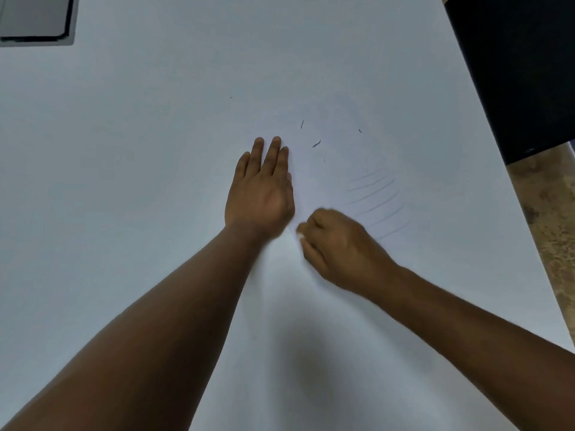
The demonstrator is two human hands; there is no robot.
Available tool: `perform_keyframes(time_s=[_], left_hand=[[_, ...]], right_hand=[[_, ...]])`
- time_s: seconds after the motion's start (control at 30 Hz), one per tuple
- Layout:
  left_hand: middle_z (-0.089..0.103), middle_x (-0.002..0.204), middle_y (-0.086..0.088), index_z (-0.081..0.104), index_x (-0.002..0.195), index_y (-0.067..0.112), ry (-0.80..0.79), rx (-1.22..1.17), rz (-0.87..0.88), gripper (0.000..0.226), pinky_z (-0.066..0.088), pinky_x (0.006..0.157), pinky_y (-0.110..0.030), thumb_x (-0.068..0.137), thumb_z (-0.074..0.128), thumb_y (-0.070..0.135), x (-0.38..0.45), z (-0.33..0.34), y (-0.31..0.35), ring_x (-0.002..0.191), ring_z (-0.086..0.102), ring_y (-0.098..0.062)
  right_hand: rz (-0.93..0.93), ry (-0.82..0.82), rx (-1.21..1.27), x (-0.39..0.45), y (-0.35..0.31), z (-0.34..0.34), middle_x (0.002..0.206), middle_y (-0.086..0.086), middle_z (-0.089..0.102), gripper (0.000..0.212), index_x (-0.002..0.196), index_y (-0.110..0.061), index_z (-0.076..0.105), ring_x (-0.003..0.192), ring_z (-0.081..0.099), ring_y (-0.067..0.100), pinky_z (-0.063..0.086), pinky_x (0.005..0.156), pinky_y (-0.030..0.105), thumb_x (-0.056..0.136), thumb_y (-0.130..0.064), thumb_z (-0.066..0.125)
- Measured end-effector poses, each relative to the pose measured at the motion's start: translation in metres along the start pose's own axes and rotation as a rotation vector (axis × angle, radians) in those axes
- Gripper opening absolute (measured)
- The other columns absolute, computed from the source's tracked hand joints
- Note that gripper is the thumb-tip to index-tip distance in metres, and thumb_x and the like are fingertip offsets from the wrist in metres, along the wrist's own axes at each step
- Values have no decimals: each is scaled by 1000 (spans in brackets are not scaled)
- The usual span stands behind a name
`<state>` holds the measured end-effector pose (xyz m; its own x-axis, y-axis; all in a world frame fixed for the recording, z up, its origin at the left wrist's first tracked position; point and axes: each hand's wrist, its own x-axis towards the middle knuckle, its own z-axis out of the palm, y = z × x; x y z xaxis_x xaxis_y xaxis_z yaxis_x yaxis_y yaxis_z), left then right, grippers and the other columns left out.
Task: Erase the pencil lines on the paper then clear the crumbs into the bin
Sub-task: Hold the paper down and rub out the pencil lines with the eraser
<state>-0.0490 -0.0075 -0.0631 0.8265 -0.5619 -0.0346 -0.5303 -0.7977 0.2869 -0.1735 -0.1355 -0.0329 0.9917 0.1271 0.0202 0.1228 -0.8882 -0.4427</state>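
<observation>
A white sheet of paper [339, 169] lies on the white table, its edges hard to tell from the tabletop. Several faint pencil lines [378, 202] curve across its right part. Dark eraser crumbs [316, 144] lie scattered on the paper beyond the hands. My left hand [261, 188] presses flat on the paper's left side, fingers straight and together. My right hand [342, 247] is closed in a fist around a small white eraser [300, 236], whose tip shows at the thumb side and touches the paper just left of the lines. The hand is blurred.
The white table [124, 150] fills most of the view. A grey, dark-framed rectangular panel [37, 18] sits at the far left corner. Beyond the table's right edge stand a dark object [522, 73] and a brown speckled floor [550, 219]. No bin is in view.
</observation>
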Motion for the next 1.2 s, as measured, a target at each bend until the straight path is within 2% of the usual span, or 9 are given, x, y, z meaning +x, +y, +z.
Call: perform_keyframes(time_s=[0.17,0.3,0.4,0.5,0.63,0.77,0.9,0.97,1.2], left_hand=[[11,172,-4,17,163,11,-12,8,1,55,2,128,-40,110,20,29,0,-2,1,159,-1,-26],[13,171,-6,18,162,10,-6,12,6,55,4,128,-41,110,21,29,-1,-2,0,159,1,-28],[14,171,-7,19,162,9,-4,13,6,55,6,127,-41,110,22,28,-2,-2,0,159,3,-28],[15,171,-6,21,162,9,2,16,3,55,7,127,-41,110,21,28,-1,0,1,159,5,-29],[15,171,-6,20,162,9,1,4,-3,56,6,128,-42,110,21,29,1,-2,0,159,4,-29],[14,171,-7,19,162,8,-3,14,4,56,6,128,-43,110,21,28,1,-1,0,159,3,-30],[16,171,-9,21,161,6,1,24,14,56,9,128,-45,109,22,28,0,0,0,158,5,-32],[15,171,-9,21,161,7,-9,26,23,56,8,128,-45,110,21,29,0,0,0,158,5,-32],[13,171,-6,19,162,9,-21,23,6,56,6,128,-43,109,19,30,-1,-1,-1,159,4,-28]], right_hand=[[61,-131,102,-20,-6,-22,70,3,53,26,73,-8,60,62,52,19,46,58,33,96,-18,54],[220,60,187,27,0,-23,64,-4,57,24,78,-12,70,62,54,10,42,61,17,96,-25,61],[212,80,83,35,0,-7,60,4,50,33,68,-7,60,57,48,19,38,55,31,97,-21,56],[132,73,-21,21,-7,-3,66,2,47,27,75,-6,62,57,45,18,34,55,26,96,-19,52],[19,-21,-60,-8,-14,0,71,5,51,28,79,-5,64,60,49,20,45,56,34,98,-18,48],[67,-172,35,-13,-13,-18,68,4,51,28,73,-8,59,61,51,22,43,58,34,97,-21,52],[190,11,173,32,1,-32,67,4,64,20,82,-8,72,64,59,17,50,68,32,93,-21,61],[157,31,134,46,5,-29,66,1,63,20,86,-11,75,63,59,17,50,64,30,92,-20,59],[-5,48,-89,-1,-5,-3,64,5,42,22,68,-2,57,57,39,18,35,50,31,90,-4,56]])
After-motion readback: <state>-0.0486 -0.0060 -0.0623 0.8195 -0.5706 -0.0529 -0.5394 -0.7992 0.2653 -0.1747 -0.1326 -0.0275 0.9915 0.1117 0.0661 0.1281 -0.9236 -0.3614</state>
